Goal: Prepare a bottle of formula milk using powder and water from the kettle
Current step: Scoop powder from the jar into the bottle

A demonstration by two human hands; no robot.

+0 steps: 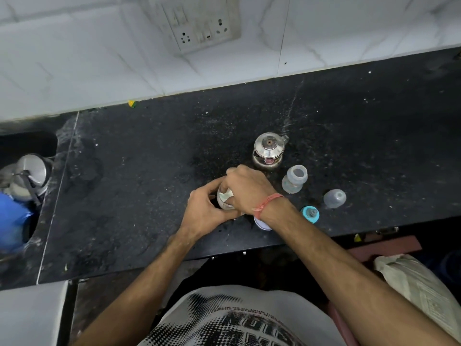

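On the black counter (149, 186), my left hand (207, 208) grips the side of a small powder jar (224, 198) that holds pale powder. My right hand (247, 188) covers the jar's mouth with its fingers curled into it; what they hold is hidden. A small steel kettle (269, 149) with a lid stands just behind the hands. To the right, the clear baby bottle (294, 179) stands with no top on. Its clear cap (334, 198) and the blue ring with teat (310, 214) lie apart on the counter. A white round lid (262, 224) peeks out under my right wrist.
A sink at the left edge holds a steel pot (28, 177) and something blue (12, 223). A socket panel (199, 23) is on the tiled wall behind. The counter's front edge runs just below my wrists. A sack (419, 288) lies lower right.
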